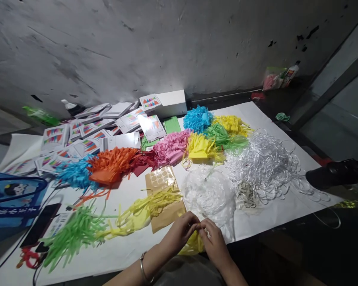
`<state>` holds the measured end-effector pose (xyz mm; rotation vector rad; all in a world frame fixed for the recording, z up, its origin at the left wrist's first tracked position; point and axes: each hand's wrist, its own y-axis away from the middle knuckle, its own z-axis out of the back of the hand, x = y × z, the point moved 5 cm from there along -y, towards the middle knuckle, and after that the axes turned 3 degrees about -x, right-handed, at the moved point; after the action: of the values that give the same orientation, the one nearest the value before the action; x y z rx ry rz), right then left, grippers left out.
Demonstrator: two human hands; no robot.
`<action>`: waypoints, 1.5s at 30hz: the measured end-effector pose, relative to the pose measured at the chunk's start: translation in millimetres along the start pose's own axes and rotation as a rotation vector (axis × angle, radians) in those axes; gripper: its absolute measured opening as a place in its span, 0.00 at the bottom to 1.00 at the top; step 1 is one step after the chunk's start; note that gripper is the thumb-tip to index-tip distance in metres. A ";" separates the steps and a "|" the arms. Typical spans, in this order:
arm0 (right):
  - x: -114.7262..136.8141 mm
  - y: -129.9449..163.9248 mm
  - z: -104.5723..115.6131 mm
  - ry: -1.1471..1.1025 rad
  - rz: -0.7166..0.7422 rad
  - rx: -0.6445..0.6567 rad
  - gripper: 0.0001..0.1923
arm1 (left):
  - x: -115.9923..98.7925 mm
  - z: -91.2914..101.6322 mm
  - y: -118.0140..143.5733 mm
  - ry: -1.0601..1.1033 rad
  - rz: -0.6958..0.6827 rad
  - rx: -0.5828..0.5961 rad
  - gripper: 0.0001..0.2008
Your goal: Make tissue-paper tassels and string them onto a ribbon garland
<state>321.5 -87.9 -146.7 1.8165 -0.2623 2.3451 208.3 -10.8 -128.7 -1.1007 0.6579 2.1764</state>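
At the table's front edge my left hand [182, 229] and my right hand [212, 237] meet, fingertips pinched together. A yellow tissue-paper tassel [193, 244] hangs below the pinch, between the hands; the part gripped is hidden by my fingers. Just beyond lies a heap of clear plastic film [210, 190]. Left of the hands, a brown sheet of round stickers [162, 178] lies partly under loose yellow tassels [143, 210]. Farther left is a green tissue tassel [74, 234]. A big tangle of white cord [262, 165] spreads to the right.
Blue [197, 119], pink [173, 146], orange [111, 165] and yellow tassel bundles [201, 146] cross the table's middle. Behind them stand many printed packets [86, 129] and a white box [172, 102]. A phone [40, 224] and blue bag [16, 198] are left; a black object [335, 174] is right.
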 end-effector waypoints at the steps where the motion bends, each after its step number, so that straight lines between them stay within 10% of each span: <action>1: -2.3 0.4 0.4 0.015 -0.002 -0.016 0.09 | -1.0 -0.1 -1.5 0.006 0.006 0.005 0.09; 10: -19.7 -4.2 -9.1 0.053 -0.145 0.052 0.13 | 0.0 -7.3 -7.3 0.055 0.134 -0.094 0.13; 17: -29.5 -6.9 -3.1 -0.036 -0.174 0.087 0.15 | 11.4 -21.2 -17.1 0.515 0.382 -0.050 0.21; 27: -23.1 -22.2 15.3 -0.252 -0.208 0.093 0.17 | 1.5 -7.7 -30.5 0.498 0.368 -0.063 0.19; 38: -2.8 -26.6 25.2 0.327 0.236 -0.161 0.11 | 14.7 -18.4 -27.5 0.629 0.402 -0.068 0.20; 45: 2.4 -31.3 29.4 0.488 0.286 -0.214 0.10 | 1.8 -5.4 -27.0 -0.033 0.219 -0.012 0.07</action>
<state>355.9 -64.4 -135.9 1.1269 -0.7073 2.7295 229.4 4.9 -137.2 -1.0378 0.7835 2.3808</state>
